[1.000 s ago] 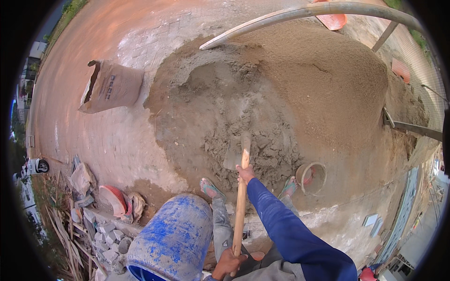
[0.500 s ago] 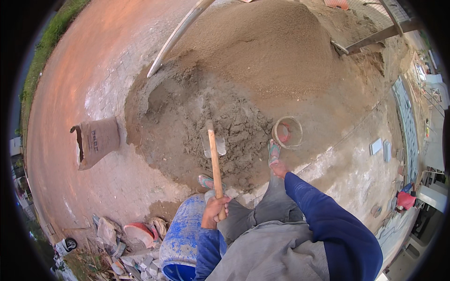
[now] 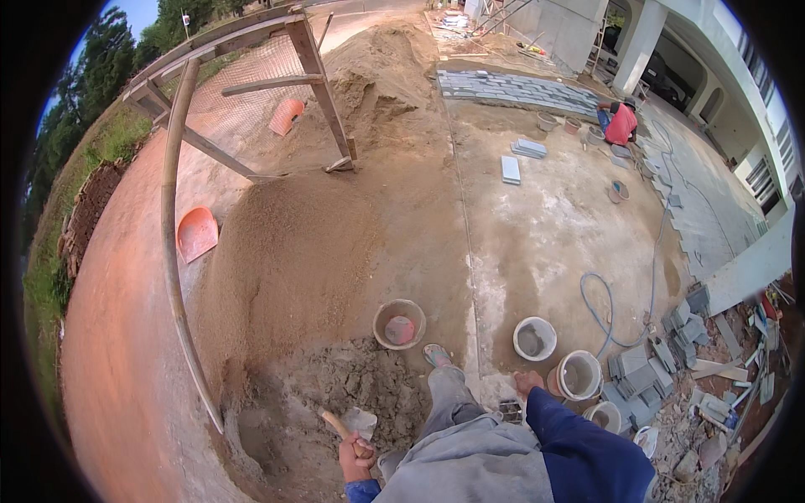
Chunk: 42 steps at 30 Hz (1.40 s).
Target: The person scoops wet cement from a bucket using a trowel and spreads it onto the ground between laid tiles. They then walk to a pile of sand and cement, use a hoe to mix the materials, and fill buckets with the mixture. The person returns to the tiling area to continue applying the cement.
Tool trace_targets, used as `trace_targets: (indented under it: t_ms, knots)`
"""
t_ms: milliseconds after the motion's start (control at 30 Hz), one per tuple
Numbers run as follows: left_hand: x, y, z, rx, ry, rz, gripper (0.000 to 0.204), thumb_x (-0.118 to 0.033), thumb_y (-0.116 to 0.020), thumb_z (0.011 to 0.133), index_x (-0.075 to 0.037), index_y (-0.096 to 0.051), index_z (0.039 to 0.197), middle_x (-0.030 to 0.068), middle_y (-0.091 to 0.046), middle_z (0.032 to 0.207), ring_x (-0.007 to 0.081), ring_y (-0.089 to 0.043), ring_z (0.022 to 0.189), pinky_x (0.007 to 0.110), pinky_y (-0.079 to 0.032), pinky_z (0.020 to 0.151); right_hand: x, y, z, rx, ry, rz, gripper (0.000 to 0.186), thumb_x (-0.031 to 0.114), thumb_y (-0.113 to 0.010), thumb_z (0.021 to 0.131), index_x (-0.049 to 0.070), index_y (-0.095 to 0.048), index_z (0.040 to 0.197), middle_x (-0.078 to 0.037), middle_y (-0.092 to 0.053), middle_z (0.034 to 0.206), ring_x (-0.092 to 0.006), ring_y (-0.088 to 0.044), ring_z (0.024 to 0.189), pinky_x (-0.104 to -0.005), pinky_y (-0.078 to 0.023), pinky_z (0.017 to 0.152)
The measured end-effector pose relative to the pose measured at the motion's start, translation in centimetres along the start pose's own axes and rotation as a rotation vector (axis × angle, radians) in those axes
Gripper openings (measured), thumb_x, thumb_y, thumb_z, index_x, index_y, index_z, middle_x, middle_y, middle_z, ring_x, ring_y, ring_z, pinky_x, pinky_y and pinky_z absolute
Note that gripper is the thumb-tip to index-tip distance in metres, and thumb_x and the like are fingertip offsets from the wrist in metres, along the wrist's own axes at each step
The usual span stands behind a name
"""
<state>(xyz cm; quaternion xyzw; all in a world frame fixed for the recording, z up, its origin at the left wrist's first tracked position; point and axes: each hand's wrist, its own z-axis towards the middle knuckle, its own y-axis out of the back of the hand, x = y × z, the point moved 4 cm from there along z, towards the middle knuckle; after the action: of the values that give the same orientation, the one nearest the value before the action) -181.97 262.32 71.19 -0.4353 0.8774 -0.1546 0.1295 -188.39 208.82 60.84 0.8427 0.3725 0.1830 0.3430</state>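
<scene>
My left hand [image 3: 357, 458] is closed around the wooden handle of a hoe [image 3: 337, 424]. The hoe's metal blade rests on a heap of wet grey mortar [image 3: 335, 377] in front of my legs. My right hand [image 3: 528, 383] hangs at my side with its fingers curled, and I see nothing in it. Close to that hand are a white bucket [image 3: 535, 339] with some grey stuff inside and another pale bucket [image 3: 579, 375]. A round bucket [image 3: 399, 324] with something reddish in it stands at the mortar's far edge, by my sandalled foot [image 3: 437, 355].
Brown sand [image 3: 285, 243] rises beyond the mortar. A wooden frame with mesh [image 3: 310, 75] and a long curved pole [image 3: 172, 243] stand left. An orange scoop [image 3: 197, 234] lies on the ground. Rightward are a hose [image 3: 599, 289], stacked tiles [image 3: 641, 373], and a crouching person [image 3: 620, 123] near laid paving.
My view has swung right and up, bringing the buckets, tiles and building into sight. The cement bag and blue barrel have left view. My left hand still grips the hoe.
</scene>
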Motion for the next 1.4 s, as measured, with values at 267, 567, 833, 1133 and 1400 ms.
trace_targets:
  t_ms: [267,567,833,1133,1400]
  knots:
    - [-2.6,-1.3,-0.8,-0.094,-0.065,0.23,0.028,-0.028,-0.048,0.091,-0.007,-0.055,0.075,0.0057,-0.054,0.058,0.0235,-0.053,0.047,0.039,-0.046,0.047,9.3,-1.0,1.6,0.127,-0.043,0.595,0.039,0.033,-0.065,0.073,0.009,-0.067,0.104,-0.013,-0.07,0.097,-0.0266,-0.068,0.09,-0.0373,-0.053,0.08]
    - [2.9,-13.0,1.9,-0.241,-0.184,0.617,0.029,-0.034,-0.051,0.089,-0.006,-0.056,0.085,0.0097,-0.057,0.07,0.023,-0.057,0.057,0.04,-0.047,0.054,9.7,13.6,11.2,-0.064,0.02,1.069,0.019,0.022,-0.059,0.083,0.007,-0.065,0.093,-0.006,-0.063,0.071,-0.0163,-0.063,0.056,-0.032,-0.048,0.044]
    - [2.2,-15.4,1.7,-0.305,-0.291,0.857,0.034,-0.04,-0.055,0.088,-0.006,-0.057,0.094,0.0132,-0.06,0.081,0.0225,-0.06,0.065,0.041,-0.049,0.06,9.2,11.0,12.6,0.063,-0.146,0.669,0.028,0.027,-0.055,0.078,0.008,-0.071,0.09,-0.012,-0.071,0.078,-0.025,-0.07,0.073,-0.036,-0.054,0.076]
    - [-0.8,-16.2,-1.8,-0.539,-0.571,1.529,0.044,-0.046,-0.058,0.087,-0.006,-0.059,0.104,0.0172,-0.063,0.093,0.022,-0.063,0.075,0.042,-0.051,0.067,11.2,9.6,14.5,-0.072,0.221,0.512,0.019,0.021,-0.056,0.076,0.011,-0.071,0.083,-0.004,-0.068,0.066,-0.0168,-0.067,0.06,-0.0342,-0.053,0.052]
    - [-3.1,-19.3,-5.3,-0.721,-0.783,1.958,0.053,-0.051,-0.061,0.086,-0.005,-0.06,0.113,0.0207,-0.066,0.104,0.0216,-0.066,0.084,0.042,-0.052,0.073,10.3,18.0,11.6,0.241,0.03,0.878,0.017,0.025,-0.062,0.079,0.011,-0.071,0.083,-0.002,-0.068,0.07,-0.0127,-0.066,0.063,-0.0305,-0.053,0.054]
